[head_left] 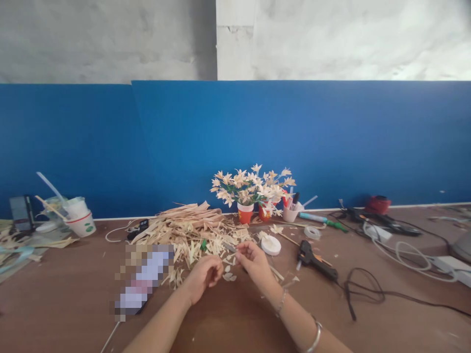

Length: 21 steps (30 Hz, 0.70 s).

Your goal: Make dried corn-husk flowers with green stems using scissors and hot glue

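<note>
My left hand is low over the table with its fingers curled in; whatever they hold, if anything, is hidden. Facing it, my right hand has thumb and fingers pinched around a thin grey metal tool, whose tip points left and whose exact kind I cannot make out. Several small pale petal-like pieces lie on the table between the two hands. Beyond them spreads a heap of dried, straw-coloured husk strips, with loose scraps along its near side.
Behind the heap, pale flowers stand in red cups. A white round lid and a black glue gun lie to the right, near a tangled cable. A phone with blurred screen lies left, beyond it a white cup.
</note>
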### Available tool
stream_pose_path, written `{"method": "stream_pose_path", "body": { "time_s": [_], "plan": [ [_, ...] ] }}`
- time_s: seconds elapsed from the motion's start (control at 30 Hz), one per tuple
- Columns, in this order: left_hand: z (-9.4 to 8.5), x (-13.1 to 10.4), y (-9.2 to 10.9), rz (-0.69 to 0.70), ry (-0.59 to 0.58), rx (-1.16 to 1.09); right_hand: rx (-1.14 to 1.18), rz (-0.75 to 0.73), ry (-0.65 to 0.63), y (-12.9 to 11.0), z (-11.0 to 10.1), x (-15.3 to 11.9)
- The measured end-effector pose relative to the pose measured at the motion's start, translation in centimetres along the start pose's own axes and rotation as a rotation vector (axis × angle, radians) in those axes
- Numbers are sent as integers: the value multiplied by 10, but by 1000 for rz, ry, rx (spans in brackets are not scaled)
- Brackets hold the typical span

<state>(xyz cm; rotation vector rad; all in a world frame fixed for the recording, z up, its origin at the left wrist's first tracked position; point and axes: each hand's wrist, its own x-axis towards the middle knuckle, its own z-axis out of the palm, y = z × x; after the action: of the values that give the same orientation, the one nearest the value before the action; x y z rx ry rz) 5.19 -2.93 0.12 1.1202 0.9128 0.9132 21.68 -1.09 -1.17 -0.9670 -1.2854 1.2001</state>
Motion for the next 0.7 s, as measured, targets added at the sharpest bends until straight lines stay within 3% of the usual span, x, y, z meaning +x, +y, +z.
{"method": "stream_pose_path", "body": {
  "time_s": [0.1,0.13,0.23,0.4,0.7],
  "plan": [
    [-1,1,-1,323,346,348,-94,-46,-22,1,-2,-2],
    [-1,0,-1,438,412,474,-142,-72,-32,1,-2,-3],
    [1,-3,1,669,398,791,-283,-165,-73,-2,0,-9],
    [6,-4,0,685,303,953,-363,-219,-164,-9,5,-16],
    [7,-3,-1,637,371,836,-421,-253,-89,-11,3,-14]
  ]
}}
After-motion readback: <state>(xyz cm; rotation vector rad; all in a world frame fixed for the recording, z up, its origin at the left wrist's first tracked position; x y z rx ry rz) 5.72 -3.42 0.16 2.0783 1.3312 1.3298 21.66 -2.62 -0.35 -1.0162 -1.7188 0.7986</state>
